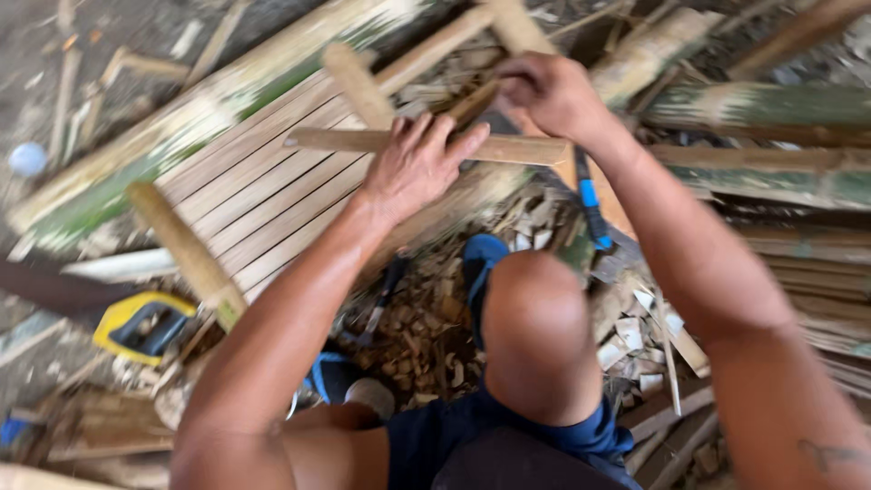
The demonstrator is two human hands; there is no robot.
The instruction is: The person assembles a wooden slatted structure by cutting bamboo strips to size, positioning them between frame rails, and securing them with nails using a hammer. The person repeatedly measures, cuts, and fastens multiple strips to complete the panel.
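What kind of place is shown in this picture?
Probably an informal bamboo or wood workshop on the ground: split bamboo poles, a slatted panel, wood chips and a yellow-handled saw lie about.

The right hand (544, 91), upper centre, is curled so its grip hides whatever it clasps. The yellow-handled saw (136, 322) at lower left has its blade buried under scraps. Both forearms run off the bottom edge; motion blur smears the bamboo poles (771, 104) at upper right.

Person's body, seen from above: bare arms without sleeves; dark blue shorts (508, 436) at lower centre; blue sandal (481, 259) at centre; faint dark tattoo (830, 452) on forearm, lower right of frame.
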